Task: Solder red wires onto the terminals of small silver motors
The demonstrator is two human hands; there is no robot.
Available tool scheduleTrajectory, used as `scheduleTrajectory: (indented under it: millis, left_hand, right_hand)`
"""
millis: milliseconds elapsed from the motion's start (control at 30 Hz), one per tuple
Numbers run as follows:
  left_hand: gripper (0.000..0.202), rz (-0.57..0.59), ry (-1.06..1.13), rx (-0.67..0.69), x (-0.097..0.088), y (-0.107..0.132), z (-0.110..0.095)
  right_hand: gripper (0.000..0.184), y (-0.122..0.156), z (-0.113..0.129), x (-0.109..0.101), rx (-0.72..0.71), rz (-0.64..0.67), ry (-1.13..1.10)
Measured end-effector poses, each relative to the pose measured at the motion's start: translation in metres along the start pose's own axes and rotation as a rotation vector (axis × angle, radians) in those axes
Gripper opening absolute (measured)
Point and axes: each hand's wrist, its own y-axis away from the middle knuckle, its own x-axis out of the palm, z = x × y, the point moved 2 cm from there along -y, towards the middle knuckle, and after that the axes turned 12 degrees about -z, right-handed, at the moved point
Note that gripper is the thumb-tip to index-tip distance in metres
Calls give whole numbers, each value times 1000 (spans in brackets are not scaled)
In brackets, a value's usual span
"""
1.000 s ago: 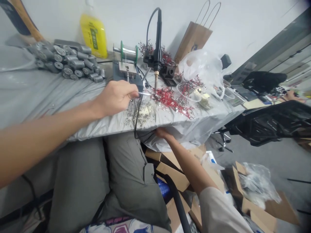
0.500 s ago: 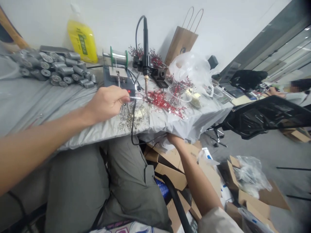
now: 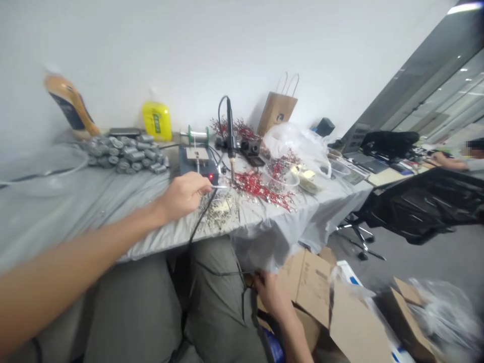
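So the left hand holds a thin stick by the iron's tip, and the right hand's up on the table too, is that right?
Not quite: the head view shows the right hand down below the table's edge, near the black cable. The left hand does hold a thin stick by the iron's tip.

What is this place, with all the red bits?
Probably a workshop for soldering small parts. You can tell from the black pen-shaped soldering iron, the green-rimmed spool of silvery wire and the loose pile of thin red pieces.
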Motion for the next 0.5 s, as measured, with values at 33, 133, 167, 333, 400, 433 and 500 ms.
scheduleTrajectory:
  millis: [33,133,167,333,400,433,500]
  left_hand:
    - [22,6,0,-3,0,-1,-1]
    - [22,9,13,-16,0,-1,0]
    - [22,10,19,-22,0,0,0]
    - [22,17,48,-46,0,2,2]
    - [22,19,52,-49,0,2,2]
    - [21,19,53,-51,0,2,2]
    - [22,20,54,-54,0,2,1]
  right_hand:
    - [33,4,5,10,-11,6,-14]
    - [58,12,15,32,-32,-63,-40]
    - [62,15,17,35,-36,-127,-66]
    - [52,28,39,15,-120,-424,-362]
    - [48,38,60,9,-228,-406,-458]
    - [47,43,71,11,-299,-353,-496]
    - [47,54,95,29,-435,-169,-549]
